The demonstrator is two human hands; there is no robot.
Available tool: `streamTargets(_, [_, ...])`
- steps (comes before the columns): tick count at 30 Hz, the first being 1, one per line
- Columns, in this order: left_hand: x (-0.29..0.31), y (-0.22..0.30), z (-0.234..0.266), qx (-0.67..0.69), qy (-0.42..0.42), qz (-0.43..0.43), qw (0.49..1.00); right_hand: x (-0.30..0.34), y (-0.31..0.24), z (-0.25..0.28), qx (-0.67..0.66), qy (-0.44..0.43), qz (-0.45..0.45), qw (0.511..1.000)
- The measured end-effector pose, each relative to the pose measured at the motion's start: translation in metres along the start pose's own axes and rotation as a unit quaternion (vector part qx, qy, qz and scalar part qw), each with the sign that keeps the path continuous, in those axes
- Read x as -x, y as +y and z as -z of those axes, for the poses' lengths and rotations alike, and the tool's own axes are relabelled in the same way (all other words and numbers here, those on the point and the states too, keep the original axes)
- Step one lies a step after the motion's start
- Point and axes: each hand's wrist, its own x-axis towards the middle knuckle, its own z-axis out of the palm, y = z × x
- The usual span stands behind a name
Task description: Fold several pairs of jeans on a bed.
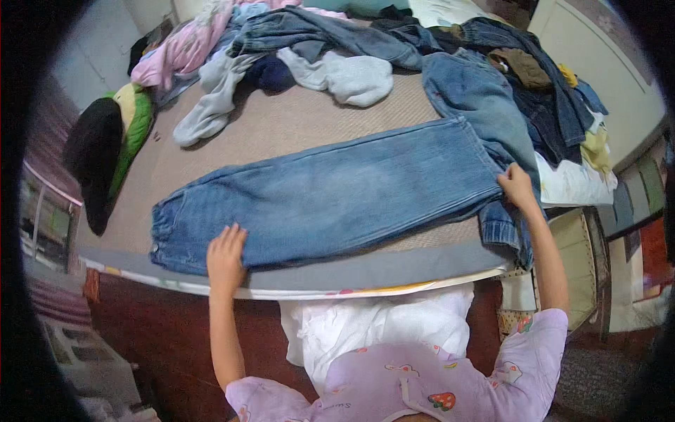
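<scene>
Blue jeans point(323, 193) lie folded lengthwise across the front of the bed, with the gathered elastic waistband at the left and the leg hems at the right. My left hand point(227, 257) rests flat on their lower edge near the waist, fingers stretched out. At the right end, my right hand point(517, 186) is closed on the lower corner of the hem. Another pair of faded blue jeans point(474, 88) lies behind and partly beneath that end, one cuff hanging by the bed's front edge.
Grey-white clothing point(358, 77) and a heap of dark denim point(555, 105) lie farther back. A pink garment point(186, 46) is at the far left. A black cap-like item point(95, 151) leans by a green and yellow cushion point(135, 112). White cloth point(380, 323) hangs below the bed edge.
</scene>
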Motion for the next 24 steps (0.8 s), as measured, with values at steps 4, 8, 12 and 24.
streamTargets(4, [-0.005,-0.037,0.009,0.028,0.008,0.024,0.999,0.007,-0.009,0.002,0.032,0.061,0.072,0.995])
streamTargets(8, [0.007,-0.039,-0.008,0.015,0.126,-0.002,0.992,0.019,-0.002,-0.018,0.0,0.065,0.055,0.996])
streamTargets(12, [0.01,-0.049,-0.03,-0.03,0.243,-0.019,0.969,0.035,-0.012,-0.023,-0.021,0.098,0.044,0.994])
streamTargets(24, [0.016,0.047,-0.042,0.07,0.345,-0.088,0.932,0.139,-0.161,-0.071,0.077,0.08,0.559,0.822])
